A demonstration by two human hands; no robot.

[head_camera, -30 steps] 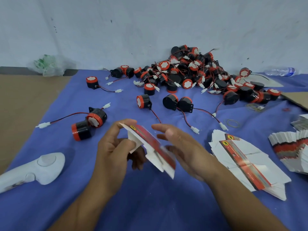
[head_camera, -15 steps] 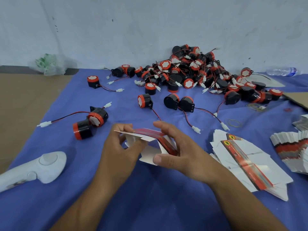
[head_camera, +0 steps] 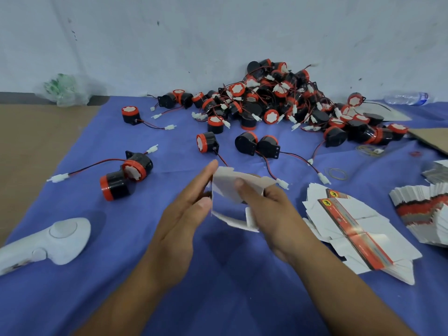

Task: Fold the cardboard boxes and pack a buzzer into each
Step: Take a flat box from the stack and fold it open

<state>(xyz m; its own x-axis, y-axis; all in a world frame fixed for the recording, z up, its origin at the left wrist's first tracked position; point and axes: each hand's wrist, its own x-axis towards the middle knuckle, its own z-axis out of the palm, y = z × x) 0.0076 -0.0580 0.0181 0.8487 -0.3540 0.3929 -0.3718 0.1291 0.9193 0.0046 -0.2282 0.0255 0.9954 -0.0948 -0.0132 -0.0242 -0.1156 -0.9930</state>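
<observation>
**Position.** The box (head_camera: 224, 190) is held just above the tabletop (head_camera: 218, 275) between both hands. It is partly opened from flat, with its white inner panels facing up.

**Grip.** The right hand (head_camera: 269, 212) pinches the box, with the thumb on the upper panel and the fingers curled behind it. The left hand (head_camera: 184, 214) is flat, fingers straight, and presses against the left edge of the box.

**Handling (judged).** The card looks thin and light. It is likely stiff across each panel and bends readily only along the creases. Pressure in mid-panel is likely to dent it. Take hold near creases and edges, and push flaps with flat fingers.

**Contents.** The buzzers (head_camera: 278, 100) lie heaped at the far side of the tabletop. The nearest buzzer (head_camera: 206, 141) lies just beyond the box. Each looks hard and compact, with a thin trailing wire that may snag. Grip the body, not the wire.
</observation>
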